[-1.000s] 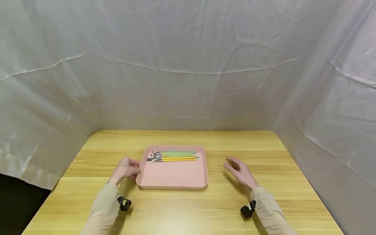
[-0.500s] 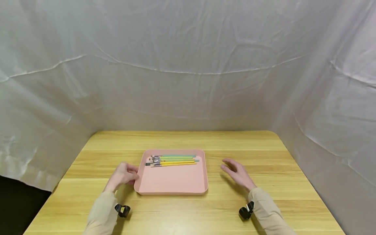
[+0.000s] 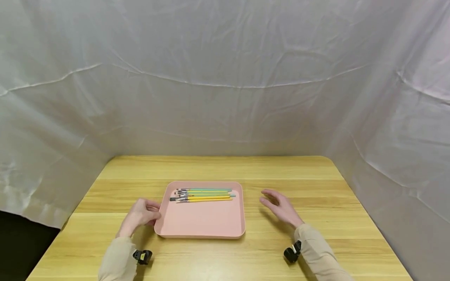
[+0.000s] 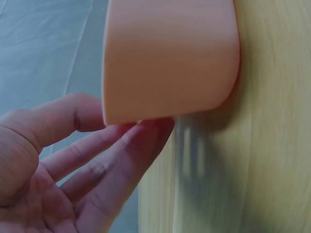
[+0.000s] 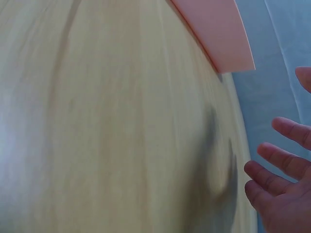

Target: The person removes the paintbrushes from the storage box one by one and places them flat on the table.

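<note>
A pink rectangular tray lies on the wooden table, with several paintbrushes side by side in its far half. Their handles are yellow, green and teal, and their bristle ends point left. At the tray's left side, my left hand pinches the edge. The left wrist view shows the thumb at the tray's rim and the other fingers against the outside of its wall. My right hand hovers to the right of the tray, apart from it, fingers spread and holding nothing, also seen in the right wrist view.
The wooden table has pale grey sheeting hanging behind it and along both sides. Black wrist cameras sit on both sleeves. Bare wood surrounds the tray.
The tray has slid toward me and a little to the left, with my left hand moving along with it. My right hand has drifted slightly left and nearer, still apart from the tray.
</note>
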